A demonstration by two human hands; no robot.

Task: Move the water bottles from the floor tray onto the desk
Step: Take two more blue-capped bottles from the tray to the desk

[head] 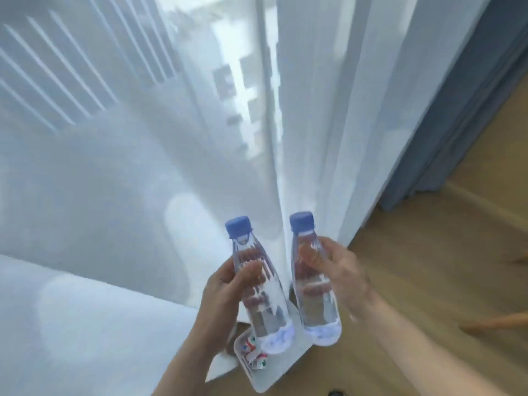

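Observation:
I hold two clear water bottles with blue caps upright in front of me. My left hand (225, 290) is shut around the left bottle (257, 284) at its middle. My right hand (337, 270) grips the right bottle (313, 284) from the right side. Both bottles hang in the air above the white floor tray (274, 370), which lies on the wooden floor below them. A small printed packet (254, 352) lies in the tray's left part. The desk is not in view.
A sheer white curtain (143, 167) fills the left and middle, with a window behind it. A blue-grey drape (445, 132) hangs at the right. Wooden floor (428, 281) spreads to the right, with light wooden furniture legs (497, 324) at the right edge.

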